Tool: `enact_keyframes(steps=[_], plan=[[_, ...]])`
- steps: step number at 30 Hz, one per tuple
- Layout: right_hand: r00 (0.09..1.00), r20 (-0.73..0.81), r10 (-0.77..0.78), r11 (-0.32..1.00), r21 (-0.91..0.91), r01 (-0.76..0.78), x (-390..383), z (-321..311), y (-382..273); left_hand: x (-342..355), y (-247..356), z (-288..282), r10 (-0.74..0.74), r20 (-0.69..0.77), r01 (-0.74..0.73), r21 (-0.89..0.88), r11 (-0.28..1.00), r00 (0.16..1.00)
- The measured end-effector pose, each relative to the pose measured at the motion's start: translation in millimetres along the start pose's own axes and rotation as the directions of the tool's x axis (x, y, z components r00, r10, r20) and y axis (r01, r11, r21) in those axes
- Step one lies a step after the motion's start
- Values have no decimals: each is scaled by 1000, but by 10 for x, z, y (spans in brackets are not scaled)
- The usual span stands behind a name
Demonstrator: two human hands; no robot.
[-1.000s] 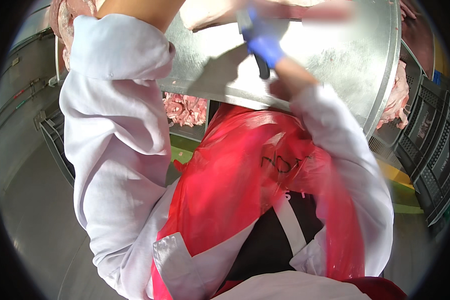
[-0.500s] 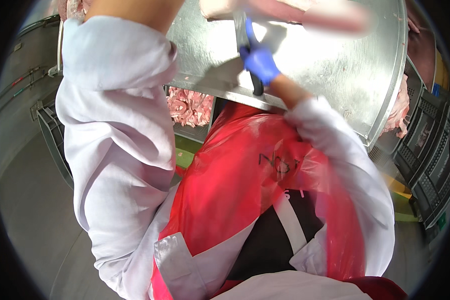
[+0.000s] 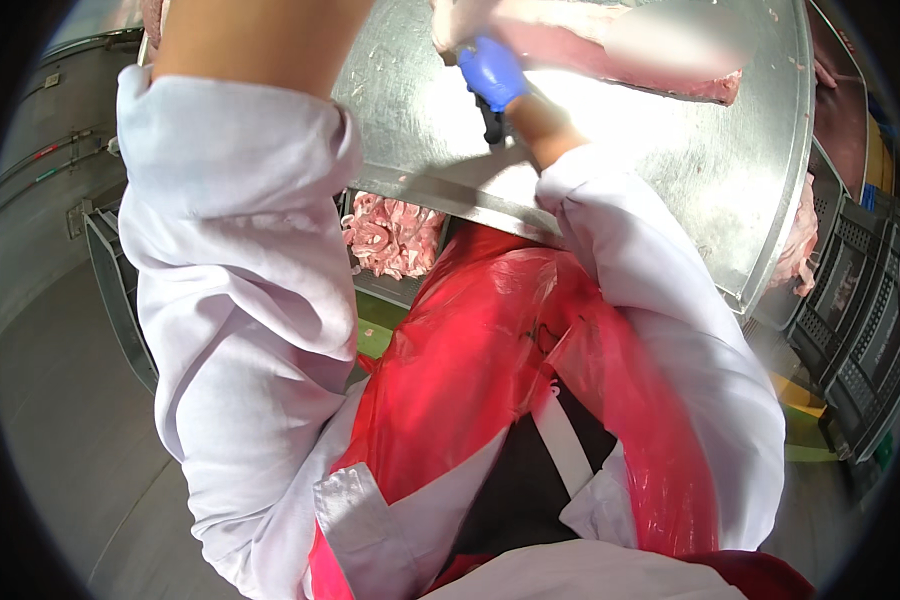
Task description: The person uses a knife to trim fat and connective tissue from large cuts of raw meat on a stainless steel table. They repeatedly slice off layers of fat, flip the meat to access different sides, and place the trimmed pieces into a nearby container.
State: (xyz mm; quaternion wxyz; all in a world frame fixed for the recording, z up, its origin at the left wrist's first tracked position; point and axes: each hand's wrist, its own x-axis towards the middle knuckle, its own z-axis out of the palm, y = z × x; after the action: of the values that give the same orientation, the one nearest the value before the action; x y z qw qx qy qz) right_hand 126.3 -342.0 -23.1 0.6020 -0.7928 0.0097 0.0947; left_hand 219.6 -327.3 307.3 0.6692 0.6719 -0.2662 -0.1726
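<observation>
One gloved hand closes around a black handle beside a slab of meat on a metal table.
Dark pen strokes crumple illegibly on the red apron, and pale lettering on the grey crates at the right is too small to read; the top edge cuts off the left forearm, so the left hand and its grip cannot be told, while the right hand, blue-gloved, wraps its fingers firmly around one black-handled tool, its far end hard to make out; one slab of meat, partly blurred and cropped above, lies across the far part of the metal table, and one heap of trimmings shows below the near edge, the pieces too jumbled to count.
</observation>
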Motion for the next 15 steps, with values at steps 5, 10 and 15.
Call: enact_keyframes(steps=[5, 10, 15], plan=[[1000, 31, 2, 999, -47, 0, -727, 394, 40, -105, 155, -161, 21, -76, -18, 40, 999, 997], [996, 80, 47, 980, 188, -62, -47, 12, -310, -130, 349, -84, 73, -125, -62, 86, 994, 989], [913, 379, -149, 989, 34, 147, -1238, -8, -281, -273, 776, -68, 161, -216, -129, 155, 980, 963]])
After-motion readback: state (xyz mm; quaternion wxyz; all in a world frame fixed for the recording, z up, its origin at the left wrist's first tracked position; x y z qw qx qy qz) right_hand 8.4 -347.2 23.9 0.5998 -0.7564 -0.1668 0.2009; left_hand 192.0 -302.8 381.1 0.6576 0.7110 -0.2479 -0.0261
